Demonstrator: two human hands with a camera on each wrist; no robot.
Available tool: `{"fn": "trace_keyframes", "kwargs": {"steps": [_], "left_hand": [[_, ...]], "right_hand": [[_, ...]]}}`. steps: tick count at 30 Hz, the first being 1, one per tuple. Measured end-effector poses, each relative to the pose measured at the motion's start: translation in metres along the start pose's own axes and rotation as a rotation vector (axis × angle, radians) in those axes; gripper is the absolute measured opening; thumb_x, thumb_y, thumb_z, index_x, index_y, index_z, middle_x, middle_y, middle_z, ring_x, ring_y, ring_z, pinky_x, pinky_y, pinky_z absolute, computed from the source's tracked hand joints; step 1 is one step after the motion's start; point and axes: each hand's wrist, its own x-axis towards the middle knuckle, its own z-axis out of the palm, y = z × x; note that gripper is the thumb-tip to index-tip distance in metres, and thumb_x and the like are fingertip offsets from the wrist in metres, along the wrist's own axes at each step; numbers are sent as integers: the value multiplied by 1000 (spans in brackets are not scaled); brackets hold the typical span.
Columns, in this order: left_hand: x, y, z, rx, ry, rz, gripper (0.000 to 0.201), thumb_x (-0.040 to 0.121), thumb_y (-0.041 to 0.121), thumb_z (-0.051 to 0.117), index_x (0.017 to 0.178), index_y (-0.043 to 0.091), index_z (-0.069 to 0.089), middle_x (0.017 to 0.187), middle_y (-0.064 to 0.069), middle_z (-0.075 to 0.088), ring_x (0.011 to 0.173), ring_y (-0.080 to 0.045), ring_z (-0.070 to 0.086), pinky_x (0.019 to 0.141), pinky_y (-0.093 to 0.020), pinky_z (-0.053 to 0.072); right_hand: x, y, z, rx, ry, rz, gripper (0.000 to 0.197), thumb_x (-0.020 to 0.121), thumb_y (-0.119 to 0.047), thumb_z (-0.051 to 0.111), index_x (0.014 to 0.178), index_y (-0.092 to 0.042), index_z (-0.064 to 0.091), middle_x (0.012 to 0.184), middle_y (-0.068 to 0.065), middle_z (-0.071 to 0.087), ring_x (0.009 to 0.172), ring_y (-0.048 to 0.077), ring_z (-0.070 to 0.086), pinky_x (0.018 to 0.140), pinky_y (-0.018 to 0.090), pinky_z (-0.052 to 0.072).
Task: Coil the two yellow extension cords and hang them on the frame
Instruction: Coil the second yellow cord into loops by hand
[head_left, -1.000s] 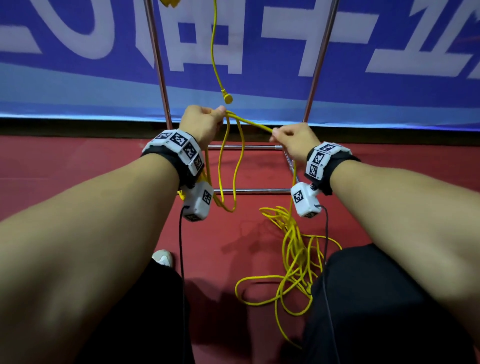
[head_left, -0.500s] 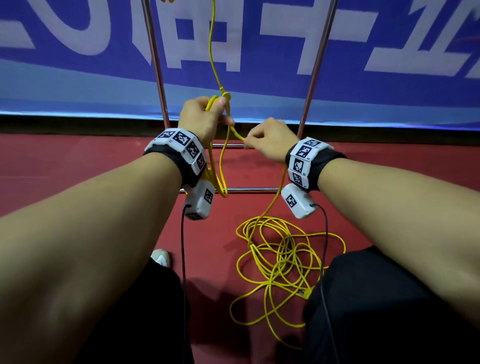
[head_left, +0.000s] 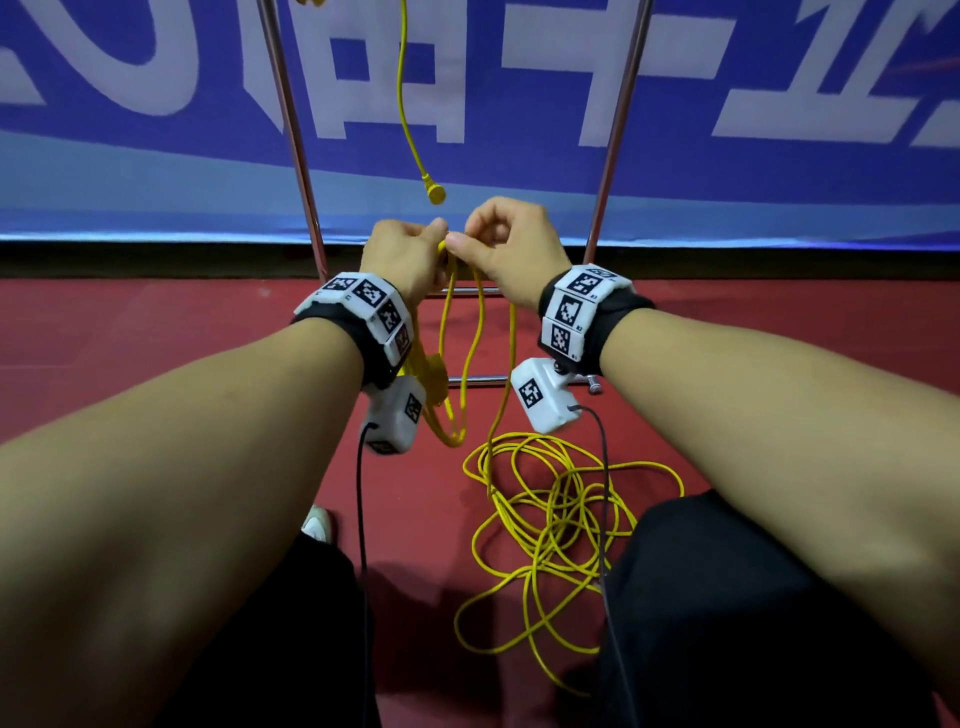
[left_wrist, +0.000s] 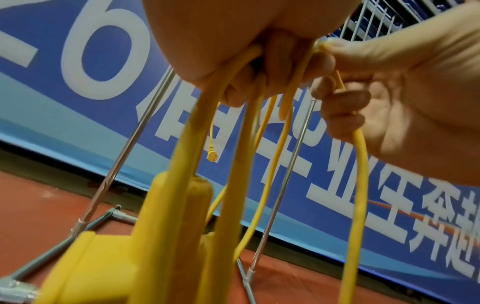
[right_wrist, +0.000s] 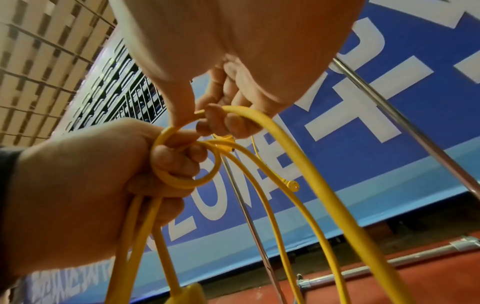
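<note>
My left hand grips several hanging loops of a yellow extension cord in front of the metal frame. Its yellow socket block dangles under that wrist. My right hand touches the left one and pinches the same cord where it bends into the left fist. From the right hand the cord drops to a loose tangle on the floor. The second yellow cord hangs from the top of the frame, its plug just above my hands.
The frame's two chrome uprights and its low crossbars stand on red floor before a blue banner. My dark trouser legs and a white shoe flank the tangle. Black wrist-camera cables hang down.
My right hand has travelled left along the cord until it meets the left hand, bringing a fresh loop. The floor tangle has spread out and both hands sit slightly lower under the hanging plug.
</note>
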Motion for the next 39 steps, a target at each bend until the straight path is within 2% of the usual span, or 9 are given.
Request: {"fn": "trace_keyframes", "kwargs": {"steps": [3,5,9,13,19,24,27,29,39], "left_hand": [[1,6,-2,34,63,-4,43,99,37,54,68,10,63,63,-7,60,52,-16,53,55,-24,41],[7,9,-3,58,125,-13,42,97,40,56,64,14,59,66,-7,57,59,-21,49,55,-28,38],[16,7,-12,-9,207,-102,46,97,42,57,60,15,52,59,-4,49,52,-22,44,51,-27,36],[14,0,-19,-4,219,-89,46,96,40,56,58,15,51,59,-5,51,54,-23,45,55,-29,36],[3,-8,-10,54,13,-35,47,88,38,57,46,17,63,55,-8,66,52,-21,53,64,-34,47],[-5,-4,-5,124,-36,-5,37,91,40,54,66,17,68,57,3,70,58,-12,59,66,-28,51],[-5,-4,-4,128,-26,19,41,84,49,53,78,14,72,65,-2,72,73,-24,69,81,-40,57],[-6,-5,-4,134,-15,35,43,84,52,53,79,13,71,70,-5,72,79,-29,70,82,-43,57],[-7,-2,0,138,-26,91,36,94,43,55,71,16,62,66,-2,59,61,-20,50,61,-31,40]], "right_hand": [[-4,4,0,37,-106,98,36,89,-41,72,70,-14,56,58,2,61,46,12,51,50,25,42],[-7,5,0,25,-234,168,46,97,-44,59,68,-9,57,60,6,63,45,14,54,52,26,45],[-17,27,-6,-82,-478,285,51,103,-48,43,70,-13,59,72,7,71,64,19,65,62,28,43],[-16,37,-14,110,-302,496,55,102,-52,41,67,-13,54,54,6,49,48,21,49,57,30,45],[0,41,-31,-8,76,245,43,86,-42,75,57,-21,49,47,-9,37,45,9,32,54,25,30],[0,22,-19,-52,-112,112,37,83,-27,81,61,-17,53,47,-9,39,42,2,30,48,19,28],[-2,10,-10,-37,-152,62,35,84,-27,80,63,-15,55,48,-9,40,41,2,31,46,14,26],[-1,7,-7,-29,-149,70,35,85,-29,79,63,-16,54,42,-15,40,40,2,32,45,13,26],[1,-2,-6,108,-228,133,40,87,-41,74,63,-15,55,51,0,40,45,14,31,46,23,25]]}}
